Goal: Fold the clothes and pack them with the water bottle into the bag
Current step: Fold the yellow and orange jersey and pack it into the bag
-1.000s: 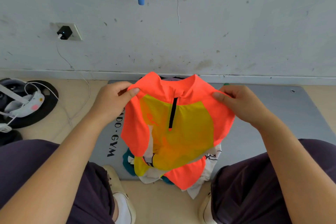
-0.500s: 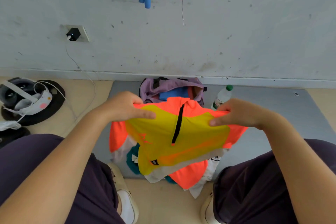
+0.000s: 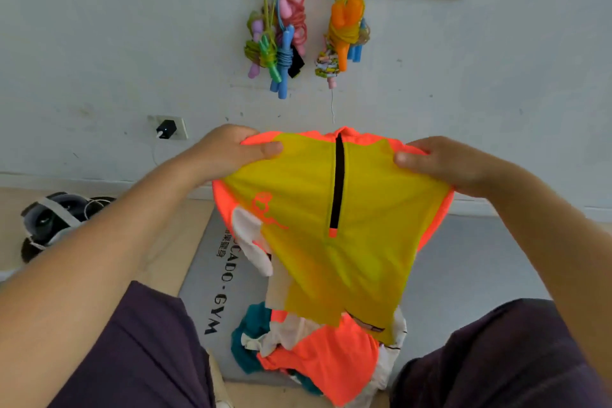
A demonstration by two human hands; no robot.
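A: Holding the jersey (image 3: pixel 318 209) up by its shoulders, we note both grips first. Our left hand (image 3: pixel 228 151) pinches the left shoulder seam, thumb flat on the yellow front panel, fingers behind the cloth and hidden.

B: Agreed. Between the two grips the collar and the black zip (image 3: pixel 337 182) sit near the midline, and the zip runs straight down away from them. So the long axis of the garment hangs below the grips, toward our lap.

A: And the right side?

B: Our right hand (image 3: pixel 443 164) clamps the right shoulder likewise, thumb in front, fingers out of sight behind. Both hands stand level, so neither is nearer the hem; the hem dangles beneath, close over the pile of clothes (image 3: pixel 318 348) on the grey mat (image 3: pixel 212 275).

A: Judgement: we are at the start of folding this piece. The fold likely needs the body laid flat below the grips, zip side down or up, before the sleeves turn in.

B: Risk: the loose hem may drag into the pile. Bag and bottle lie hidden behind the raised cloth, if present; we cannot tell.
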